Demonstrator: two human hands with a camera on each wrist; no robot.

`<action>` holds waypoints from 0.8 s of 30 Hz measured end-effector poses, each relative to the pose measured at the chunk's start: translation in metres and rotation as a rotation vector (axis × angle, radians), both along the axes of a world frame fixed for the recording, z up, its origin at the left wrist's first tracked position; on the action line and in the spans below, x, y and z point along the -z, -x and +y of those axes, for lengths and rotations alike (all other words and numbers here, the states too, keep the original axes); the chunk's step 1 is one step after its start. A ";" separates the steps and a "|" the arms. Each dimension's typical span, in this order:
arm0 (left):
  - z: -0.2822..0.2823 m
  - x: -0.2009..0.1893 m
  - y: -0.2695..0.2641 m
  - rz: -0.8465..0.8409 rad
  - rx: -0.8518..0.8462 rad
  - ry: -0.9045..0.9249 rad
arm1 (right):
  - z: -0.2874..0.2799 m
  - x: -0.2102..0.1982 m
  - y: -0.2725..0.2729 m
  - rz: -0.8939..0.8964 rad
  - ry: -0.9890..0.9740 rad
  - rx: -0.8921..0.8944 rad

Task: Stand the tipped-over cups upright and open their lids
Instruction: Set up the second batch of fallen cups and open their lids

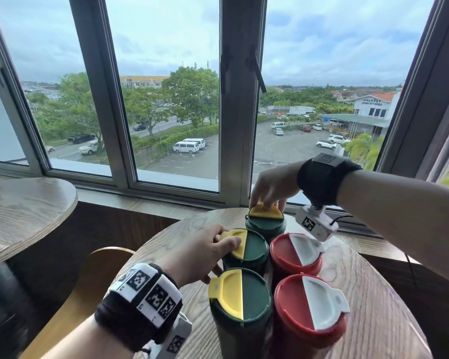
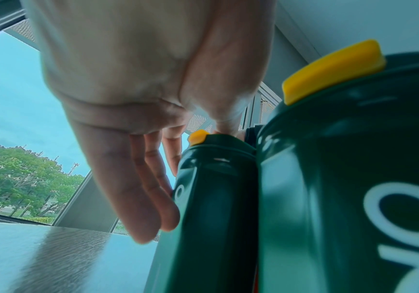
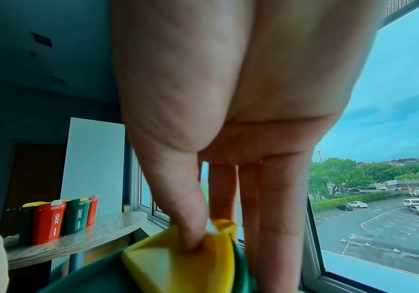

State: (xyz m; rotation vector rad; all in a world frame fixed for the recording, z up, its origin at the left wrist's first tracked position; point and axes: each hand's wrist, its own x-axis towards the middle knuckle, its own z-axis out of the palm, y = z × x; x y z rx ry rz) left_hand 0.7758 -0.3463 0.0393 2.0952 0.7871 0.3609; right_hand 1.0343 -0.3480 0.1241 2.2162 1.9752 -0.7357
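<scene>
Five cups stand upright close together on the round wooden table (image 1: pixel 373 307): three green ones with yellow flaps, two red cups (image 1: pixel 288 252) (image 1: pixel 296 304) with white flaps. My left hand (image 1: pixel 218 244) holds the middle green cup (image 1: pixel 254 251) at its top, thumb on its yellow flap (image 1: pixel 240 233); in the left wrist view my left hand (image 2: pixel 153 178) lays its fingers along the side of that cup (image 2: pixel 211 208). My right hand (image 1: pixel 267 203) pinches the raised yellow flap (image 1: pixel 266 212) of the far green cup (image 1: pixel 266 226). In the right wrist view the thumb presses that flap (image 3: pixel 178 263). The near green cup (image 1: pixel 254 294) stands untouched.
A second round table (image 1: pixel 24 203) is at the left, and a wooden chair (image 1: pixel 88 281) sits between the tables. The window frame (image 1: pixel 241 125) and sill run just behind the cups. The right wrist view shows another table (image 3: pixel 103 232) bearing several more cups (image 3: pixel 50 222).
</scene>
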 end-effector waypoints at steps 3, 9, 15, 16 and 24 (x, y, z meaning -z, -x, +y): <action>-0.001 0.000 -0.001 -0.014 -0.009 -0.006 | -0.006 -0.003 0.002 0.011 -0.010 -0.002; -0.001 0.002 -0.002 -0.038 -0.031 -0.007 | -0.011 -0.002 0.001 0.064 -0.007 0.009; -0.004 0.002 -0.002 -0.053 -0.043 -0.006 | -0.016 0.000 -0.001 0.085 -0.029 0.030; -0.004 0.002 -0.002 -0.050 -0.043 -0.007 | -0.016 0.001 -0.001 0.086 -0.031 0.032; -0.003 0.003 -0.002 -0.036 -0.047 -0.019 | -0.024 0.002 0.001 0.104 -0.043 0.085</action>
